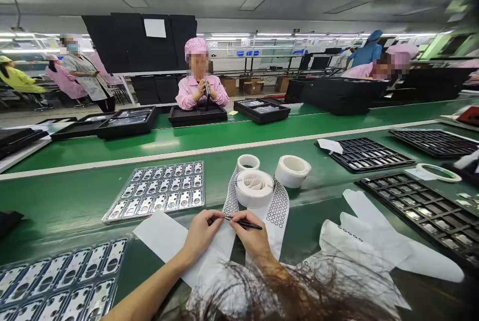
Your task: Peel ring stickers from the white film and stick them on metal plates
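My right hand (pixel 252 239) grips black tweezers (pixel 250 224), their tip pointing left toward my other hand. My left hand (pixel 202 236) is closed in a pinch right at that tip; whatever lies between its fingers is too small to make out. Under both hands run white strips of backing paper. One sticker strip (pixel 231 196) with small black rings comes from the rolls behind, and a second ring-sticker strip (pixel 279 206) lies to the right. Beyond my hands stand a white roll (pixel 254 196), a smaller roll (pixel 248 162) and another roll (pixel 294 170).
Clear trays of silver plates lie at left: one tray (pixel 159 189) farther off, another tray (pixel 63 281) nearer. Black compartment trays (pixel 422 211) and crumpled backing paper (pixel 374 236) occupy the right. Across the green bench, a co-worker (pixel 202 89) in pink holds a dark flat piece.
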Demonstrator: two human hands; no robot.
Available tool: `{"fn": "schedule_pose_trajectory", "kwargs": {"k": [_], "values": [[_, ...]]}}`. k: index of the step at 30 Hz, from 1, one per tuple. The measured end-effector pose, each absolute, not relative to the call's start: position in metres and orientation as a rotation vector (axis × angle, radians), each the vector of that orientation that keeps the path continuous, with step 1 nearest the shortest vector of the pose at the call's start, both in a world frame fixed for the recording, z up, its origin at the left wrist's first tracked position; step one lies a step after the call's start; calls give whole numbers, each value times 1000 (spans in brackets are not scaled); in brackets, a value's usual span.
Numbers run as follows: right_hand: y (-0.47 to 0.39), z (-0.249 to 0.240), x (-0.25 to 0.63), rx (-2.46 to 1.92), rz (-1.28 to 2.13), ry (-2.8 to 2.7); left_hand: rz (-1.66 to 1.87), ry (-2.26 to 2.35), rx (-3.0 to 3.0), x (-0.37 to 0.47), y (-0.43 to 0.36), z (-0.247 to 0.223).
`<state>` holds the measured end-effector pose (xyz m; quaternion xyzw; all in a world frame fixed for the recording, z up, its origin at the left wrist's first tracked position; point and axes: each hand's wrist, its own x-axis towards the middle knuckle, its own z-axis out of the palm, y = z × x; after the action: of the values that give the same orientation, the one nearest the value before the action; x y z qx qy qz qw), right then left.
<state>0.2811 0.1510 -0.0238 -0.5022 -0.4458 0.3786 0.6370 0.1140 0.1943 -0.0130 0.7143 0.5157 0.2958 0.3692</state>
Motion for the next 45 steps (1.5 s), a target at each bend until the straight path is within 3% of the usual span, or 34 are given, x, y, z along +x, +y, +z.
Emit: {"fn": "schedule_pose_trajectory", "kwargs": {"k": [14, 45], "values": [[151, -38, 283, -1143, 866, -1002, 656, 1456, 1861, 120, 192, -17], [148, -17, 282, -1181, 1007, -916, 742, 1349, 1811, 119, 188, -2]]}}
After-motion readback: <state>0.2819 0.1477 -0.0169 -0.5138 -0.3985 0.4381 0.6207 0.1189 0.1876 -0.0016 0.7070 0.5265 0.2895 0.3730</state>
